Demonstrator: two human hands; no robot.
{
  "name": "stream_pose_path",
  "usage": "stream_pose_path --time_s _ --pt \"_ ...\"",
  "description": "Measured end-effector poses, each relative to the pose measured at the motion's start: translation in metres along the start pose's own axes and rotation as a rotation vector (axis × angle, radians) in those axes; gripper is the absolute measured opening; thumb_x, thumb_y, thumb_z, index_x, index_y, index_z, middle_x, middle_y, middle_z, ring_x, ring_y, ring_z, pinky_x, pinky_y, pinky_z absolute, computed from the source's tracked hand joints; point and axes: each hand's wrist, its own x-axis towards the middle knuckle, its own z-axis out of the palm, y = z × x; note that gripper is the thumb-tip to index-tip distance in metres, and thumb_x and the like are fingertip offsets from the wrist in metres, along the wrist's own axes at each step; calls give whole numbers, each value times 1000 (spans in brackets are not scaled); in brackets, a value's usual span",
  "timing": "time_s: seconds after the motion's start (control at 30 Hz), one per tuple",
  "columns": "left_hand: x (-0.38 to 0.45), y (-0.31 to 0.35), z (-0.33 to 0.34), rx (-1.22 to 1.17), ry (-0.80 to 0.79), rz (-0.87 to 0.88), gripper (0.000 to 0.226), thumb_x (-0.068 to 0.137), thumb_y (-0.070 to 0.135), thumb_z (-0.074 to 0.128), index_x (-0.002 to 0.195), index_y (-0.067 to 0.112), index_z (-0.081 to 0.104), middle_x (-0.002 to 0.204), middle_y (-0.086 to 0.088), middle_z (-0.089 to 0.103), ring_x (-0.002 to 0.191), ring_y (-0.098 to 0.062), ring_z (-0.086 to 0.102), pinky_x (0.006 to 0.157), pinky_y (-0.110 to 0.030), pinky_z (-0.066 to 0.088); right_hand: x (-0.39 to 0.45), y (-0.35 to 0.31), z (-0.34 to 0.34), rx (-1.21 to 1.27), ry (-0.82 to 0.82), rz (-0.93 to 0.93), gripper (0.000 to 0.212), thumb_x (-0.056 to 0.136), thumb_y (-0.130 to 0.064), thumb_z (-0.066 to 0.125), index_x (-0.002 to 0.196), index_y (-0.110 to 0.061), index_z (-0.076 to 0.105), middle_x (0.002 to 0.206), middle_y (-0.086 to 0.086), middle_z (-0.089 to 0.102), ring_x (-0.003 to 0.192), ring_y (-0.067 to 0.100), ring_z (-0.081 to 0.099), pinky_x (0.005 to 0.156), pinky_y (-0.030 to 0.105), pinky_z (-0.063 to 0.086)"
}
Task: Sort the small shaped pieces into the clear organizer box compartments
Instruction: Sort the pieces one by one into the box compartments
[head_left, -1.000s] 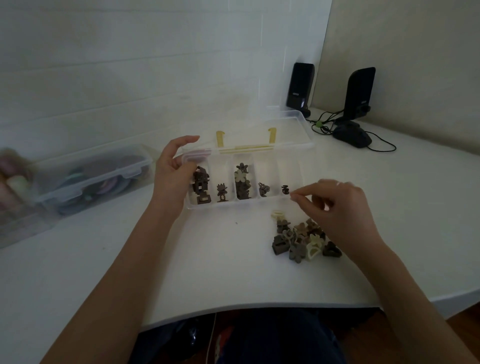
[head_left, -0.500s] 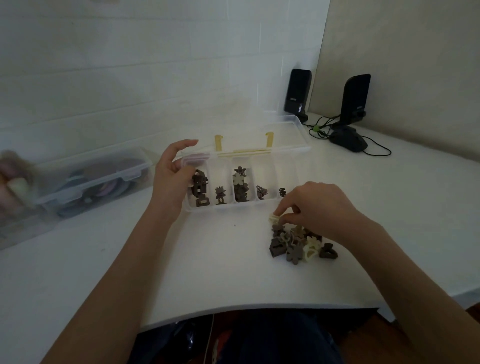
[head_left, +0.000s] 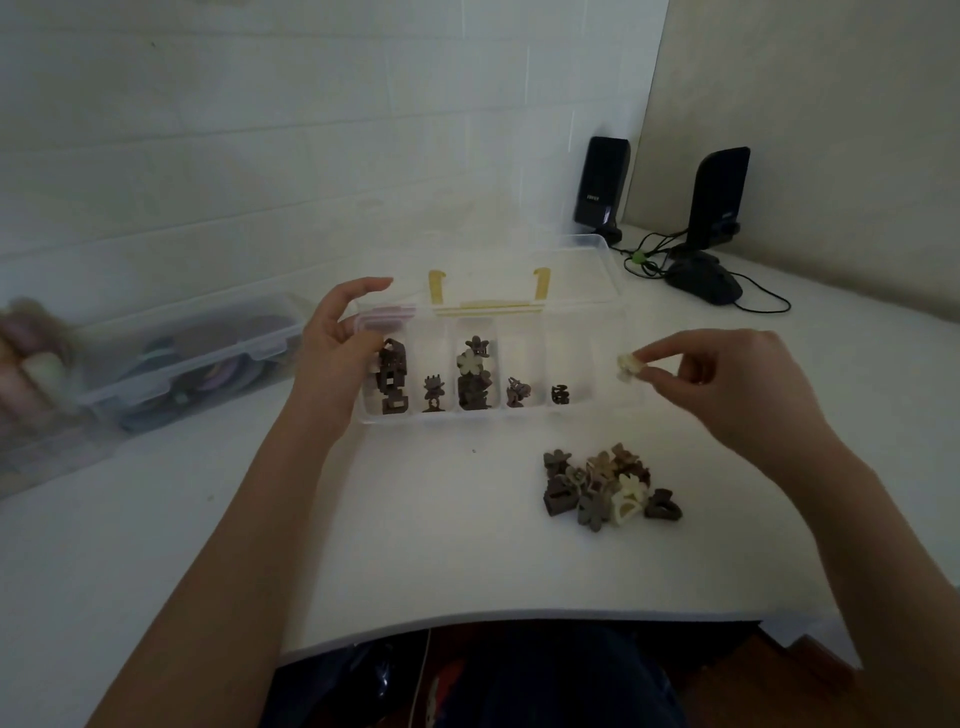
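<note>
On the white bench (head_left: 415, 545), nearest the person, lies a loose heap of small brown, tan and cream shaped plastic pieces (head_left: 608, 486). Just beyond and right of the heap, the right hand (head_left: 727, 387) hangs above the bench, its fingers (head_left: 655, 358) pinched shut on one small cream flower-shaped piece (head_left: 629, 368), held in the air just beside the right end of the clear plastic organizer box (head_left: 483, 418). The left hand (head_left: 337, 358) rests against the box's left end, fingers spread loosely apart and gripping nothing, thumb at the leftmost compartment. Five compartments hold dark pieces; the middle one also has a cream flower on top. The box's clear lid (head_left: 571, 270) lies open behind it. Farther left sits a clear latched storage container (head_left: 197, 353). At the far right stand two black speakers (head_left: 602, 187) with a dark computer mouse (head_left: 706, 283) and cables.
</note>
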Motion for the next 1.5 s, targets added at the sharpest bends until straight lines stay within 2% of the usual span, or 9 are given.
stream_pose_path --time_s 0.17,0.3,0.5,0.9,1.1,1.23,1.33,1.4,1.5 --pt "0 0 -2 -7 -11 -12 54 80 -9 53 99 40 66 69 7 69 69 -17 63 68 -36 55 6 -2 5 -156 -16 20 10 82 -38 64 90 -36 70 55 -11 52 51 7 47 48 23 31" --pt "-1 3 -1 -15 -2 -14 54 81 -10 51 100 38 64 64 9 66 57 -9 60 55 -23 52 13 -11 16 -313 -72 38 13 87 -38 58 92 -33 68 63 -14 52 63 12 52 54 24 35" --pt "-2 5 1 -33 -5 -21 52 82 -12 50 102 35 63 64 11 68 56 -6 60 55 -22 53 23 -25 30 -511 -119 -33 14 89 -29 54 89 -30 68 77 -5 63 67 17 57 53 25 32" --pt "-3 6 3 -32 14 -30 52 81 -11 52 101 36 64 65 9 67 56 -6 62 50 -19 48 41 -38 36 -691 -250 -62 9 84 -17 60 90 -20 66 60 -5 45 54 14 46 55 27 35" --pt "-3 5 2 -26 18 -30 53 80 -11 52 101 36 64 63 10 66 56 -7 61 52 -20 50 24 -31 33 -462 -146 -7 17 90 -25 53 96 -28 68 84 -3 65 68 17 55 58 26 36" --pt "-2 4 2 -8 19 -24 53 81 -11 51 102 36 63 66 10 68 57 -8 61 53 -20 50 4 -21 29 -199 29 32 13 89 -33 56 94 -30 68 61 -15 49 59 12 51 54 24 38" --pt "-2 4 1 2 20 -20 53 81 -10 50 103 36 63 68 10 69 59 -9 61 54 -21 51 -21 -14 19 67 152 78 8 85 -31 62 89 -31 69 58 -13 55 52 8 51 51 26 46" --pt "-1 3 1 9 28 -24 54 80 -9 51 100 39 65 67 10 68 62 -14 59 56 -23 51 -41 -9 14 182 114 115 13 82 -35 61 95 -37 65 72 -13 60 62 4 55 57 21 46" --pt "0 2 1 20 31 -34 55 80 -8 51 97 42 66 64 12 67 64 -18 55 58 -26 50 -66 -1 16 242 -102 195 43 76 -49 58 118 -45 49 106 -17 54 93 -2 52 74 16 41"
